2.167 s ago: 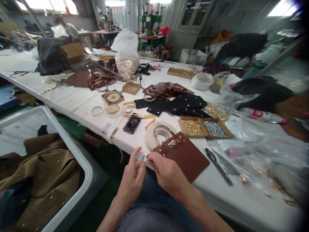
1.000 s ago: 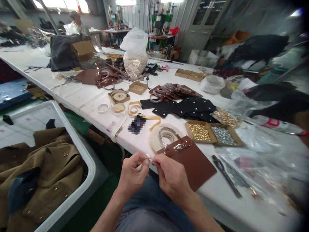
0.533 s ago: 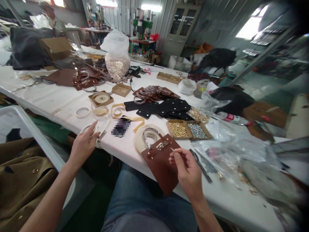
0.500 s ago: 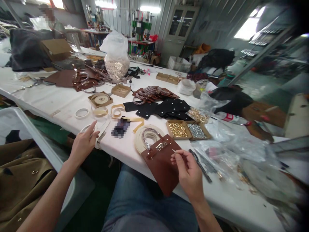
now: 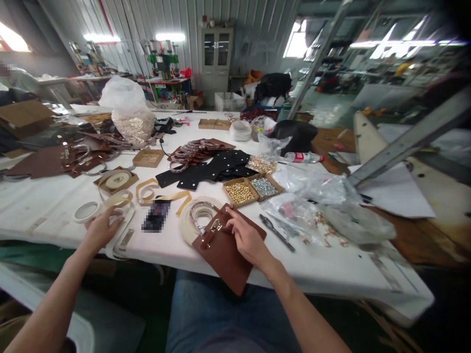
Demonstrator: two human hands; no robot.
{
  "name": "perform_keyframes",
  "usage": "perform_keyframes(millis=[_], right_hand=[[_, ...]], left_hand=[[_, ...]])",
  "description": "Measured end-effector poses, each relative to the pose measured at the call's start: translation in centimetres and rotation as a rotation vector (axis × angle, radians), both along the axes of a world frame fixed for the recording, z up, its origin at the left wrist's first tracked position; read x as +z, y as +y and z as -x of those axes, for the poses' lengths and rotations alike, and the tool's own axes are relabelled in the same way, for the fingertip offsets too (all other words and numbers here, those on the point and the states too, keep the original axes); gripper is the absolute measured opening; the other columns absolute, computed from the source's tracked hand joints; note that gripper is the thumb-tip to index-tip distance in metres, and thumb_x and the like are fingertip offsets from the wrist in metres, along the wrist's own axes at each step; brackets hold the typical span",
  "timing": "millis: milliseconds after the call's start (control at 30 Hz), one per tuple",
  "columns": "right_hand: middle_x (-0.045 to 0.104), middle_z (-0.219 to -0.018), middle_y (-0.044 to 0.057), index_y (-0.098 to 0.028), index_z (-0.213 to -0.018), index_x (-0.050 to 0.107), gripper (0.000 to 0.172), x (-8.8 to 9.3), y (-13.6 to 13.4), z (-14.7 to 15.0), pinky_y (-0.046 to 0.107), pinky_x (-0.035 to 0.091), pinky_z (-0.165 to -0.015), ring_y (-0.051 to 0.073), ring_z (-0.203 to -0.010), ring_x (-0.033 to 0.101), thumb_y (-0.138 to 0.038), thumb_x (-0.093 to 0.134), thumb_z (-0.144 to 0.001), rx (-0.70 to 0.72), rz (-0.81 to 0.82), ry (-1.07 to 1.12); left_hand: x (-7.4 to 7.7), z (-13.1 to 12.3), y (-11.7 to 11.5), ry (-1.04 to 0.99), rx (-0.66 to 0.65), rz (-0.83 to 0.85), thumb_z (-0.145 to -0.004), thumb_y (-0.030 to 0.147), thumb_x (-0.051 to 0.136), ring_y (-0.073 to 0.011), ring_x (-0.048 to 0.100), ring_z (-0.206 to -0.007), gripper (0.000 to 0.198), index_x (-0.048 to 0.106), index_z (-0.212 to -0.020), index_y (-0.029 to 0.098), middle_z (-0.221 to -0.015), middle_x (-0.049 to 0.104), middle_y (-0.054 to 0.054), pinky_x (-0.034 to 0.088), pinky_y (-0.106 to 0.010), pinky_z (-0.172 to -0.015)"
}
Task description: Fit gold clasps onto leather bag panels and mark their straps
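Observation:
My right hand [image 5: 247, 238] lies on a brown leather piece [image 5: 221, 264] at the near edge of the white table [image 5: 331, 274]. Its fingers press flat on the piece's upper corner, beside a metal clasp [image 5: 212, 228]. A coiled cream strap [image 5: 187, 221] lies partly under that piece. My left hand [image 5: 100, 228] reaches to the left, its fingers curled over a whitish tape roll [image 5: 118, 214] on the table. Another tape roll [image 5: 84, 211] lies just left of it.
Small boxes of gold studs [image 5: 239, 192] and silver studs [image 5: 263, 186] sit behind the leather piece, with black cut pieces [image 5: 213, 169] further back. A dark hand tool [image 5: 276, 233] and crumpled plastic bags [image 5: 324, 196] lie to the right. A grey bin [image 5: 83, 336] stands lower left.
My hands were together pulling a small strip off the tape roll, then parted. The left hand carried the roll to the table; the right came down onto the leather piece. The view swung right.

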State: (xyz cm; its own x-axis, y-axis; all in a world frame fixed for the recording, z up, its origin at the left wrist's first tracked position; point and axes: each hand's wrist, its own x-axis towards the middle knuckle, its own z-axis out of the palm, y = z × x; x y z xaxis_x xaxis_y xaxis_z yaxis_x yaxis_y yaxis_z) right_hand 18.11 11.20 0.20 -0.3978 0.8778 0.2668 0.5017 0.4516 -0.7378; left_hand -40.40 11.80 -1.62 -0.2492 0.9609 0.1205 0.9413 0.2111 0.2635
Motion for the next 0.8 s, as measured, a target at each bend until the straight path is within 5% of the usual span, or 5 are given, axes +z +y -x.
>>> perform_keyframes(millis=[167,300,433,533,800], right_hand=[[0.06,-0.17,0.01,-0.025,-0.117,0.068,0.025,0.2,0.3,0.1,0.047,0.054,-0.121,0.027,-0.142,0.069,-0.013,0.05,-0.104,-0.017,0.041,0.111],[0.07,-0.153,0.011,-0.025,-0.118,0.068,0.022,-0.6,0.2,0.2,0.045,0.053,-0.12,0.027,-0.145,0.066,-0.017,0.051,-0.107,-0.032,0.084,0.176],[0.075,-0.138,0.009,-0.025,-0.117,0.07,0.022,-1.4,0.3,0.1,0.047,0.048,-0.127,0.028,-0.144,0.065,-0.018,0.052,-0.107,-0.045,0.082,0.197],[0.076,-0.134,0.009,-0.025,-0.121,0.07,0.025,-1.5,0.4,0.1,0.047,0.052,-0.123,0.027,-0.131,0.07,-0.017,0.051,-0.106,-0.049,0.085,0.202],[0.076,-0.142,0.01,-0.024,-0.129,0.07,0.029,-1.3,0.4,0.1,0.038,0.06,-0.101,0.022,-0.104,0.075,-0.018,0.056,-0.105,-0.051,0.124,0.247]], left_hand=[[1.5,-2.1,-1.8,0.164,0.083,-0.052,-0.106,0.039,0.062,-0.0419,0.073,-0.133,0.037,0.072,-0.135,0.017,-0.132,0.083,-0.017,0.041,-0.064,-0.125],[4.4,-11.9,-5.5,-0.042,0.051,-0.335,-0.111,0.044,0.061,-0.0383,0.077,-0.123,0.033,0.077,-0.127,0.02,-0.129,0.083,-0.015,0.055,-0.052,-0.113],[5.7,-26.0,-9.1,-0.502,-0.407,-0.175,-0.113,0.04,0.065,-0.031,0.081,-0.115,0.022,0.081,-0.122,0.027,-0.123,0.086,-0.01,0.064,-0.042,-0.101],[5.0,-33.7,-9.1,-0.474,-0.808,-0.073,-0.116,0.025,0.057,-0.0318,0.075,-0.135,0.027,0.081,-0.128,0.027,-0.142,0.08,-0.014,0.058,-0.049,-0.119],[4.1,-37.4,-7.1,0.157,-0.591,-0.111,-0.111,0.024,0.066,-0.0441,0.068,-0.137,0.044,0.064,-0.154,0.014,-0.159,0.066,-0.028,0.055,-0.06,-0.114]])
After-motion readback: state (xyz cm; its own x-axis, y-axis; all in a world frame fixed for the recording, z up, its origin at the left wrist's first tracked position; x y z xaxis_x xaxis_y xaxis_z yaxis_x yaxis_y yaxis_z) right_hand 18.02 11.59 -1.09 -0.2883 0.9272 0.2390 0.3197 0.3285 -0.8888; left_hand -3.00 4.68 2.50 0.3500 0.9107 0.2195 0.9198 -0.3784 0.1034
